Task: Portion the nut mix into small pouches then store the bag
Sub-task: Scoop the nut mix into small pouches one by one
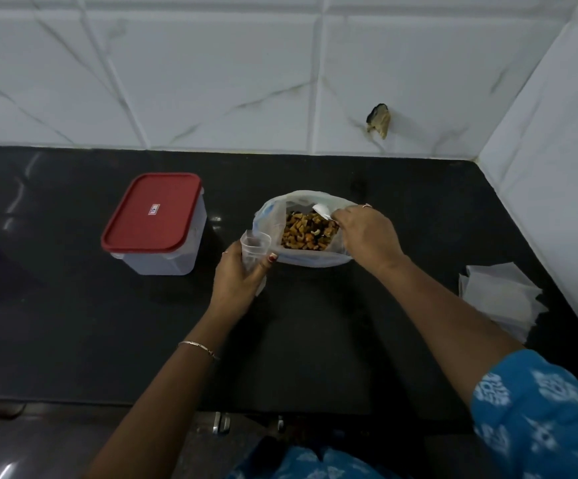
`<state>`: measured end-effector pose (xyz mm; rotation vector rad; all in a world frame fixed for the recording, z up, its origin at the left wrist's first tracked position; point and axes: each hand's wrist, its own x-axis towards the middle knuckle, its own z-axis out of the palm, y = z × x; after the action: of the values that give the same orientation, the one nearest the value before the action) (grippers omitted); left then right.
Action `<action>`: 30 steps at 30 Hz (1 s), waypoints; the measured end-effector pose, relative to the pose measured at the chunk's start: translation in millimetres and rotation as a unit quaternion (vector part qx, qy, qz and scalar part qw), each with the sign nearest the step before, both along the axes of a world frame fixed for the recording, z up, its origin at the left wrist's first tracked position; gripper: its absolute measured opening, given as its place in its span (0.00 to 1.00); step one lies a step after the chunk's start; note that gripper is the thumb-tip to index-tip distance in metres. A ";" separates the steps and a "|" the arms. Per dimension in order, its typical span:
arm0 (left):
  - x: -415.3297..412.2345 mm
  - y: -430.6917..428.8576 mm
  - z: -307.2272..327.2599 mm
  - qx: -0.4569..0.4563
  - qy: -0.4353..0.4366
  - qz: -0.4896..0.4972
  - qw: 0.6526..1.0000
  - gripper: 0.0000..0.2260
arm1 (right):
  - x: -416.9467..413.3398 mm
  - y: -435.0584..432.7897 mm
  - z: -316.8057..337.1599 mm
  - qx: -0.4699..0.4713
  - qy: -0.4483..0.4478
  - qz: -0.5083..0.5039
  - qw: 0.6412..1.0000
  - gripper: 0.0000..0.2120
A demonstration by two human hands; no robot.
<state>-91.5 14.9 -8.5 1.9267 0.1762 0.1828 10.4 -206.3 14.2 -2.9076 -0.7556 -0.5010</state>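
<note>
An open white plastic bag [273, 216] stands in the middle of the black counter, and the brown nut mix [306, 231] shows inside it. My right hand [367, 236] reaches into the bag's mouth from the right, fingers closed on a small white scoop [322, 210] above the nuts. My left hand [237, 278] holds a small clear pouch [254, 248] upright and open against the bag's left side. No nuts show in the pouch.
A clear box with a red lid [152, 212] sits to the left of the bag. A stack of flat pouches [501, 299] lies at the counter's right edge by the tiled side wall. The counter's front edge runs near my body.
</note>
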 end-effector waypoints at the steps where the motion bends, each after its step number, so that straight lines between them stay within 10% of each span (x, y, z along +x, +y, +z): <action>1: 1.9 -0.3 -4.7 0.013 0.003 -0.005 1.000 0.24 | 0.9 -1.1 -2.6 0.005 0.004 -0.005 1.000 0.12; 8: 10.7 -5.2 -20.0 0.039 0.050 -0.032 0.997 0.29 | -1.1 6.3 -12.1 0.151 0.089 -0.063 0.982 0.12; 17: 27.2 -6.2 -22.4 -0.046 0.078 -0.080 0.993 0.16 | -9.2 11.9 -8.7 -0.033 0.043 -0.011 0.998 0.14; 30: 36.0 -7.4 -34.7 -0.041 0.078 -0.102 0.991 0.21 | -7.8 25.6 -19.7 0.264 0.259 -0.167 0.914 0.11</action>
<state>-55.5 7.5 -43.2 1.8635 0.0884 -0.1104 2.6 -180.7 -5.5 -2.4629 -0.0309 0.0612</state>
